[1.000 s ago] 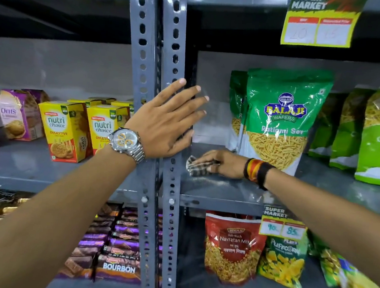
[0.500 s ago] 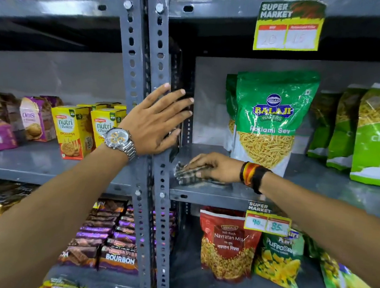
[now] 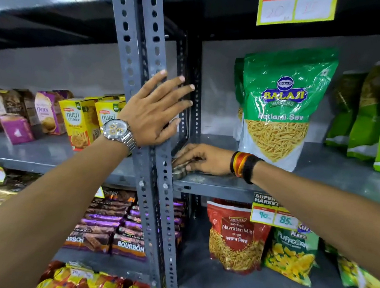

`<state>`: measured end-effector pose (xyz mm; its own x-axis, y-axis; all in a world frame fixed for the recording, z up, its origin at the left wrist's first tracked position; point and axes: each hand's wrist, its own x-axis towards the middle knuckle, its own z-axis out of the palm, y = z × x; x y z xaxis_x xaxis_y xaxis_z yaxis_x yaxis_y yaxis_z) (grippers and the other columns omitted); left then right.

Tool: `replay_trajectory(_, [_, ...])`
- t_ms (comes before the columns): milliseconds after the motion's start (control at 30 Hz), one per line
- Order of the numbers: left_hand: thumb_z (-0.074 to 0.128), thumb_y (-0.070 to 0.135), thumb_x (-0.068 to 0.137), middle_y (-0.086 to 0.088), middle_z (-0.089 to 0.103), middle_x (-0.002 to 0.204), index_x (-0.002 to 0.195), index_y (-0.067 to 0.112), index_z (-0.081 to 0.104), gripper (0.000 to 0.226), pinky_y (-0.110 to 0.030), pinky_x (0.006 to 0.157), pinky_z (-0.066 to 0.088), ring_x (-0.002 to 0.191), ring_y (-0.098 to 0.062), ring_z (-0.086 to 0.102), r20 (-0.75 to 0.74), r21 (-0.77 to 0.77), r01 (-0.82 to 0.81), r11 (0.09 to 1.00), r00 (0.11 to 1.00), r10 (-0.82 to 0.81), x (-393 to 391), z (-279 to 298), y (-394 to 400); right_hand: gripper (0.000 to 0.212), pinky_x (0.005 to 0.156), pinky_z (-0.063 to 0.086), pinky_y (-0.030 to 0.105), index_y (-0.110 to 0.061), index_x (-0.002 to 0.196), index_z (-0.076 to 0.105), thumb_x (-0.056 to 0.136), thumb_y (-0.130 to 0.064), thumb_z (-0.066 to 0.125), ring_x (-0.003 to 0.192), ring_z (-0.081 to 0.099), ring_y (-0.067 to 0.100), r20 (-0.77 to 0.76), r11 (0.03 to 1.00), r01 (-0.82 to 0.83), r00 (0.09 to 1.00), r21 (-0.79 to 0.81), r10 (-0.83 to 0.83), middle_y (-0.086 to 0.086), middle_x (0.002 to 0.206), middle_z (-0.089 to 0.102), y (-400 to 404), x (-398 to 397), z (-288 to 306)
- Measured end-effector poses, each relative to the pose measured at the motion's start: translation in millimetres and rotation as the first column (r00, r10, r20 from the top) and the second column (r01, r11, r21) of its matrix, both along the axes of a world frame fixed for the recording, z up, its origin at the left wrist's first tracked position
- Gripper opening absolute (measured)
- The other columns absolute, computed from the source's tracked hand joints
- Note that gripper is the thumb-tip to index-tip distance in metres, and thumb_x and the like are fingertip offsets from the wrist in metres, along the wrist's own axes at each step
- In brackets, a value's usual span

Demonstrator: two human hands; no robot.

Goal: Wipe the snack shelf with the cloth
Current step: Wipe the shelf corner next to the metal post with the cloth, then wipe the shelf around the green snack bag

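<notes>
One shelf [image 3: 332, 175] is being wiped, and only its left front corner is under the cloth [image 3: 180, 169] at this moment. The cloth (a checked rag, mostly hidden) is pressed flat on the shelf by the right hand [image 3: 202, 159], fingers bent over it and clamped on it, right beside the grey upright post [image 3: 158, 186]. The left hand [image 3: 158, 109] is laid flat against that post, fingers straight and spread, nothing held. How much is already wiped cannot be told; no clear clean or dirty line is seen. Judged as left: the stretch to the right, where the green snack bag [image 3: 280, 110] and other green bags [image 3: 369, 112] stand, and the strip behind them. Task is judged partway, far from done.
</notes>
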<state>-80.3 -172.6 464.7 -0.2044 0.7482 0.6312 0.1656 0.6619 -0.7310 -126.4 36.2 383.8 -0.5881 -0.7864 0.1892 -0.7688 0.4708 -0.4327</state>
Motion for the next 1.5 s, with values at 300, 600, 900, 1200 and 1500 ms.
replay_trajectory(300, [0.038, 0.034, 0.101, -0.011, 0.041, 0.158, 0.139, 0.011, 0.057, 0.048, -0.060, 0.121, 0.019, 0.150, -0.033, 0.030, 0.003, -0.005, 0.009, 1.000, 1.000, -0.009, 0.2, 0.2, -0.7, 0.031, 0.112, 0.037, 0.033, -0.023, 0.119, 0.069, 0.093, -0.009, 0.061, 0.118, 0.054, 0.019, 0.015, 1.000, -0.003, 1.000, -0.013, 0.003, 0.001, 0.123, 0.054, 4.0, 14.4, -4.2])
replay_trajectory(600, [0.039, 0.033, 0.100, -0.012, 0.041, 0.158, 0.139, 0.010, 0.057, 0.049, -0.060, 0.120, 0.020, 0.150, -0.034, 0.029, 0.014, 0.001, 0.027, 1.000, 1.000, -0.027, -0.6, -0.1, -0.9, 0.033, 0.112, 0.039, 0.043, -0.023, 0.122, 0.069, 0.092, -0.009, 0.062, 0.116, 0.058, 0.021, 0.018, 0.979, 0.198, 0.980, -0.051, -0.197, 0.007, 0.125, 0.060, 41.5, -1.1, 7.3])
replay_trajectory(900, [0.040, 0.032, 0.099, -0.011, 0.042, 0.157, 0.138, 0.011, 0.058, 0.048, -0.058, 0.123, 0.016, 0.149, -0.033, 0.030, -0.017, 0.006, 0.041, 0.999, 0.999, -0.041, -3.0, -1.7, -2.3, 0.031, 0.106, 0.041, 0.025, -0.019, 0.122, 0.069, 0.093, -0.009, 0.062, 0.116, 0.058, 0.014, 0.093, 1.000, 0.028, 0.995, 0.014, -0.029, 0.000, 0.125, 0.060, 88.8, 51.7, 12.9])
replay_trajectory(1200, [0.043, 0.031, 0.098, -0.012, 0.043, 0.156, 0.137, 0.009, 0.057, 0.047, -0.060, 0.121, 0.019, 0.149, -0.034, 0.031, -0.023, 0.003, 0.056, 0.998, 0.998, -0.056, -2.0, -1.0, -3.0, 0.032, 0.107, 0.039, 0.025, -0.021, 0.120, 0.070, 0.094, -0.005, 0.059, 0.114, 0.057, 0.016, 0.030, 0.984, 0.167, 0.986, -0.065, -0.166, 0.004, 0.122, 0.058, 80.4, 55.1, -6.5])
replay_trajectory(1500, [0.035, 0.036, 0.101, -0.014, 0.039, 0.158, 0.141, 0.008, 0.054, 0.053, -0.059, 0.123, 0.014, 0.150, -0.035, 0.027, 0.071, 0.004, -0.021, 1.000, 0.997, 0.021, 7.3, 1.1, 2.2, 0.033, 0.106, 0.044, 0.040, -0.023, 0.118, 0.069, 0.091, -0.004, 0.063, 0.112, 0.060, 0.023, -0.057, 0.923, 0.294, 0.947, -0.249, -0.317, 0.007, 0.117, 0.066, 142.4, 60.7, 33.6])
